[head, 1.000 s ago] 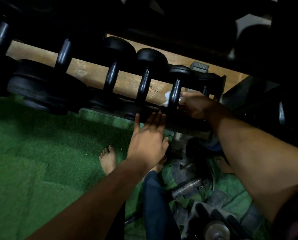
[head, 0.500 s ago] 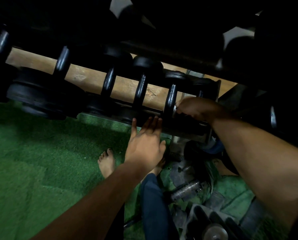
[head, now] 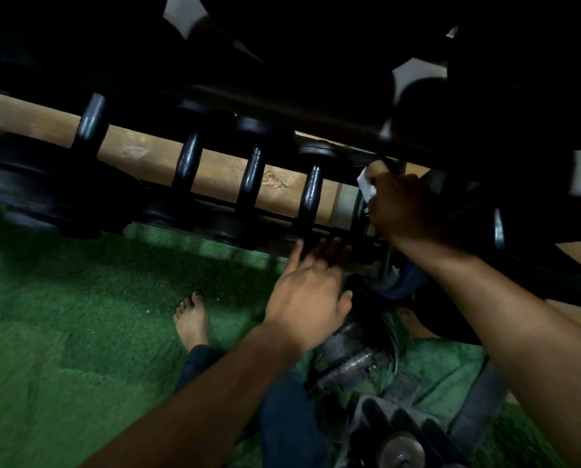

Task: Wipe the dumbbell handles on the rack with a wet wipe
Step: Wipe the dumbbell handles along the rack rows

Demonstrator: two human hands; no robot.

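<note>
Black dumbbells lie in a row on the low rack (head: 282,243), their handles (head: 311,194) crossing a wooden board. My right hand (head: 407,204) is curled round a white wet wipe (head: 366,184) and wraps it on the handle of the rightmost dumbbell (head: 359,206), which is mostly hidden by the hand. My left hand (head: 311,288) has straight fingers resting on the rack's front rail just below the neighbouring dumbbell.
Green artificial turf (head: 80,332) covers the floor. My bare foot (head: 191,319) stands on it. Loose weight plates and a knurled bar (head: 353,364) lie on the floor at the lower right. A dark upper shelf (head: 316,79) overhangs the row.
My right hand has shifted right from the second-last dumbbell handle to the rightmost one, and the wipe shows at its top. The left hand stays on the rail.
</note>
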